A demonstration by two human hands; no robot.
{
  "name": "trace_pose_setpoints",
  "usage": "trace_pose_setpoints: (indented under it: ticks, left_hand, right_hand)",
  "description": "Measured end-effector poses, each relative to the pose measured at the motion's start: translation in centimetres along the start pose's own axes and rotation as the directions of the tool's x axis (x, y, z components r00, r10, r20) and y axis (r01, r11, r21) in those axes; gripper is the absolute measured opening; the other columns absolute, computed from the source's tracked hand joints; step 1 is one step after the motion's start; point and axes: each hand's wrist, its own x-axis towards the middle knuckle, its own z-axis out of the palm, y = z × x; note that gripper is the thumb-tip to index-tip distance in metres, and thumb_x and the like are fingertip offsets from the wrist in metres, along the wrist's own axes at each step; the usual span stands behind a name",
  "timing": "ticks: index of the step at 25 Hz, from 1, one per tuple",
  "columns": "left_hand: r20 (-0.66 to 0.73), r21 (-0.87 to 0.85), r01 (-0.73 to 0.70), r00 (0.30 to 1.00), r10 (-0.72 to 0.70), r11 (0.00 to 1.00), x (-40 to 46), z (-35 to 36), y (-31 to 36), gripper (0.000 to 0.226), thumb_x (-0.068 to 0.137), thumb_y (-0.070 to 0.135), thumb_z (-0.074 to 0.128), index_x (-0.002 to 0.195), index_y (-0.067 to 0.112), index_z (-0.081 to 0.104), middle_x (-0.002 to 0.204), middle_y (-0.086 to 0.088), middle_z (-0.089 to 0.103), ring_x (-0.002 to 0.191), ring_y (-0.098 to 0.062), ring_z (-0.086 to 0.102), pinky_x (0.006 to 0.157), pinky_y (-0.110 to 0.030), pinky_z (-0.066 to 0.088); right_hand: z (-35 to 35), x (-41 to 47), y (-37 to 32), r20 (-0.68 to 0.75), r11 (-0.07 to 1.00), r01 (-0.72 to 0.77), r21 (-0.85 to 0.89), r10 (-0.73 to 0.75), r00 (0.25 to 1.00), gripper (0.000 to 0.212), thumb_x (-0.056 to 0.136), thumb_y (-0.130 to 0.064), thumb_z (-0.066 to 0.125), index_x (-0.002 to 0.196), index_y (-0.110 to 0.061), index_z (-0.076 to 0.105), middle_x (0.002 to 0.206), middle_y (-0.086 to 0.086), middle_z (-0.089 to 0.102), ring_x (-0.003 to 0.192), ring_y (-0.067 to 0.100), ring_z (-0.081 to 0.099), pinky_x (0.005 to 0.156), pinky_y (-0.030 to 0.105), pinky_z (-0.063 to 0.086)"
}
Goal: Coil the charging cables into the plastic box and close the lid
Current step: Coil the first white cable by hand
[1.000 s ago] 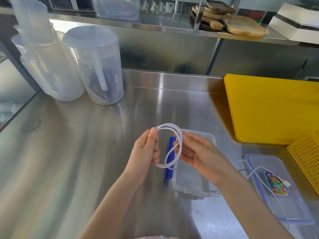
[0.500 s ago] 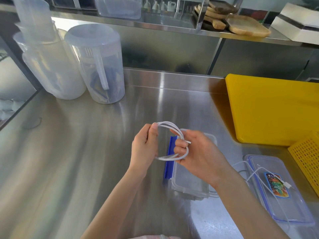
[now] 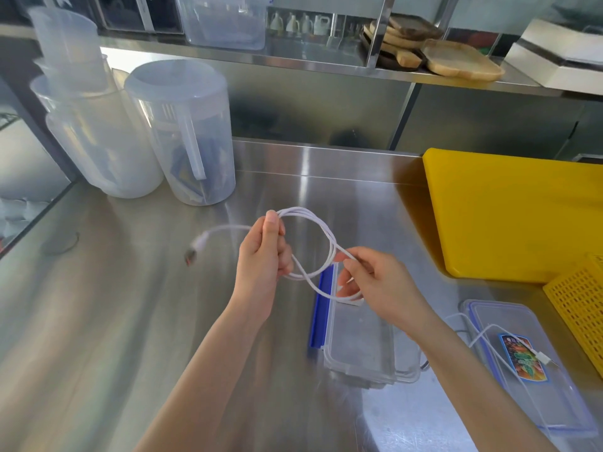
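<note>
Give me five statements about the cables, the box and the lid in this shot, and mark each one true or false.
1. Both the left hand and right hand hold the white cable. True.
2. The lid is snapped onto the plastic box. False: it lies on the counter, to the right of the open box.
3. A second cable lies across the lid. True.
4. The held cable is already coiled inside the box. False: its loop is held in the air above the box's far end.
5. One plug end sticks out left of the left hand. True.
</note>
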Motion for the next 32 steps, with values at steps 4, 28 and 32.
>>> trace_pose_setpoints:
  ticks: [4, 28, 32]
  left_hand:
    - [-0.026, -0.038, 0.023, 0.999, -0.024, 0.999, 0.9, -0.3, 0.3, 0.038, 0.098, 0.03, 0.033, 0.062, 0.018, 0.039, 0.039, 0.012, 0.026, 0.033, -0.004, 0.022, 0.034, -0.013, 0.027]
    - [0.39, 0.536, -0.13, 0.914, -0.109, 0.834, 2.8, -2.9, 3.9, 0.035, 0.093, 0.032, 0.043, 0.06, 0.02, 0.046, 0.041, 0.012, 0.025, 0.037, -0.008, 0.021, 0.038, -0.015, 0.024]
    - [0.445, 0.76, -0.349, 0.894, -0.048, 0.548, 3.4, -3.1, 4.0, 0.036, 0.092, 0.032, 0.045, 0.057, 0.027, 0.05, 0.036, 0.01, 0.037, 0.037, -0.005, 0.034, 0.04, -0.01, 0.028]
  right_hand:
    - [-1.0, 0.3, -0.5, 0.089, 0.937, -0.109, 0.333, 0.084, 0.993, 0.027, 0.095, -0.01, 0.036, 0.093, -0.015, 0.063, 0.052, -0.002, 0.041, 0.04, 0.005, 0.052, 0.046, 0.013, 0.047]
    - [-7.2, 1.3, -3.3, 0.151, 0.955, -0.051, -0.292, 0.099, 0.984, 0.026, 0.091, -0.022, 0.047, 0.076, -0.022, 0.068, 0.032, -0.014, 0.044, 0.032, -0.002, 0.039, 0.036, 0.01, 0.029]
    - [-6.8, 2.0, -2.4, 0.228, 0.921, -0.059, -0.384, 0.157, 0.961, 0.026, 0.089, -0.028, 0.05, 0.074, -0.027, 0.071, 0.033, -0.012, 0.038, 0.033, 0.003, 0.034, 0.036, 0.012, 0.027]
